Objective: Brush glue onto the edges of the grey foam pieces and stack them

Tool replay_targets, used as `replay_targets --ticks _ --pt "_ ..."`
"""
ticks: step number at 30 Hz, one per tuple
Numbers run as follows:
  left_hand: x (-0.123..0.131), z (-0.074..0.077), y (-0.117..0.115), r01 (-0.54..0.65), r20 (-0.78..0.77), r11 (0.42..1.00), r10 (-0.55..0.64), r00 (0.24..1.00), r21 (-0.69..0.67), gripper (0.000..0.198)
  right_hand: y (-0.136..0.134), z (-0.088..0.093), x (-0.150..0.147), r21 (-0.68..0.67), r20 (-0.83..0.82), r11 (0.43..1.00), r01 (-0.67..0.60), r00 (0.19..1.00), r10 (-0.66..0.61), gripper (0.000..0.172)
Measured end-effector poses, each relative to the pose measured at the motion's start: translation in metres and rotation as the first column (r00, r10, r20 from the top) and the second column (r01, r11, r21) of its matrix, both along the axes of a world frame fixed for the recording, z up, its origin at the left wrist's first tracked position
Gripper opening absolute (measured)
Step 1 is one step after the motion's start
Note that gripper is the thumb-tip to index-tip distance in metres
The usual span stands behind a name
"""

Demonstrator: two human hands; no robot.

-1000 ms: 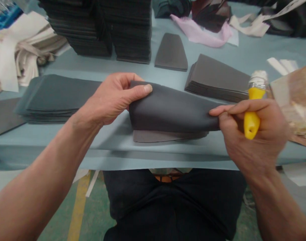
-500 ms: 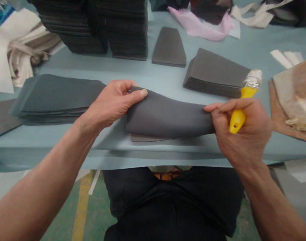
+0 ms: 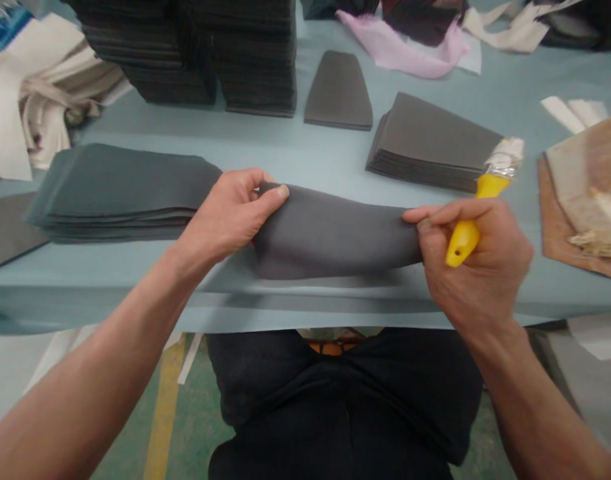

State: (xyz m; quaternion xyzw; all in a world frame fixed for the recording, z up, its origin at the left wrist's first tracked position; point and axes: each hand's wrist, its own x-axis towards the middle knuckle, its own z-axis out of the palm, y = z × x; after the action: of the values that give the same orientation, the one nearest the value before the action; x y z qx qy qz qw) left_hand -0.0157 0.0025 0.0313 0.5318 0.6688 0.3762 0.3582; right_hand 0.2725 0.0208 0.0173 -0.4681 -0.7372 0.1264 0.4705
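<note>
A dark grey flexible panel (image 3: 335, 233) spans my two hands above the table's front edge, slightly bowed. My left hand (image 3: 240, 207) pinches its upper left corner, thumb on top. At the right end, the fingertips of my right hand (image 3: 480, 247) are closed on the panel. That same hand also carries a paintbrush (image 3: 493, 183), its yellow handle lying across the fingers and its whitish bristles pointing up and away. Left of my left hand lies a pile of dark green-grey panels (image 3: 130, 187). Beyond my right hand sits a stack of grey panels (image 3: 435, 137).
Tall stacks of black pieces (image 3: 255, 60) stand at the back. A small trapezoid stack (image 3: 338, 90) lies beside them. Pale fabric strips (image 3: 40, 93) are heaped at left. A brown board (image 3: 555, 213) with crusted material lies at right. Pink cloth (image 3: 400, 57) rests behind.
The panel has come down slightly toward the table edge, now covering the piece seen beneath it before. My right hand and the brush have shifted a little left.
</note>
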Motion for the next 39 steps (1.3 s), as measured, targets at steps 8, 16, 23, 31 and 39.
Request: replay_targets --ticks 8,16,23,31,39 --pt "0.0 -0.002 -0.001 0.009 -0.221 0.996 0.01 0.975 0.085 0.036 0.001 -0.011 0.0 0.044 0.055 0.999 -0.003 0.999 0.001 0.015" --pt "0.003 -0.001 0.01 -0.002 -0.202 0.998 0.013 0.979 0.055 0.027 0.008 -0.021 0.004 0.179 0.113 0.984 -0.024 0.994 0.003 0.016" --pt "0.001 -0.007 0.01 -0.035 -0.233 0.998 0.046 0.971 0.053 0.025 0.009 -0.029 0.009 0.188 0.171 0.982 -0.025 0.985 -0.007 0.016" --pt "0.003 -0.008 0.012 -0.067 -0.277 0.997 0.076 0.958 0.043 0.025 0.011 -0.035 0.013 0.202 0.189 0.979 -0.032 0.982 -0.007 0.016" --pt "0.005 -0.003 0.012 -0.104 -0.342 0.993 0.115 0.933 0.052 0.029 0.014 -0.037 0.011 0.245 0.179 0.968 -0.047 0.984 0.003 0.015"
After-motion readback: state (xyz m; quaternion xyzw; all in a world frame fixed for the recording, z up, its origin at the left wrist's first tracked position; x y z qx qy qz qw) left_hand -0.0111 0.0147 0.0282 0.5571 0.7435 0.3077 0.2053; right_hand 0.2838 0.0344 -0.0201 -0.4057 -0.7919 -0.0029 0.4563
